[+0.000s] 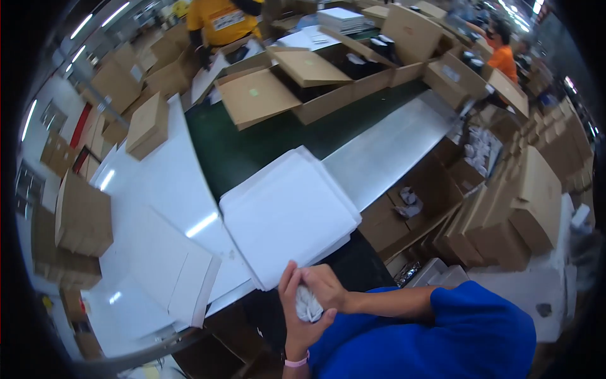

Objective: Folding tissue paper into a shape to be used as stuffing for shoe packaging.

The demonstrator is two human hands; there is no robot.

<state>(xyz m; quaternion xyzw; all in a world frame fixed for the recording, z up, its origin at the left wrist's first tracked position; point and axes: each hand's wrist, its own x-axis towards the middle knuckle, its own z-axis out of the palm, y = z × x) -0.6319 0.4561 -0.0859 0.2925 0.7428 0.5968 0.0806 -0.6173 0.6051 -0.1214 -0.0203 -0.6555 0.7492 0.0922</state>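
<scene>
Left hand (294, 324): wrapped round the white wad (308, 306), thumb on its near side.
Right hand (327, 289): meets the left, fingers curled onto the wad's far side.
Wad: crumpled, paper by its look, between both hands, just off the near edge of the sheet stack (284, 215).
Squeeze: looks like compacting; press evenly, tuck loose folds inward.
Clearance: keep knuckles off the stack's near corner so top sheets don't slide.

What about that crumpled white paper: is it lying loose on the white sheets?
No, the crumpled white paper is held between the left hand and the right hand, beside the stack of white sheets.
</scene>
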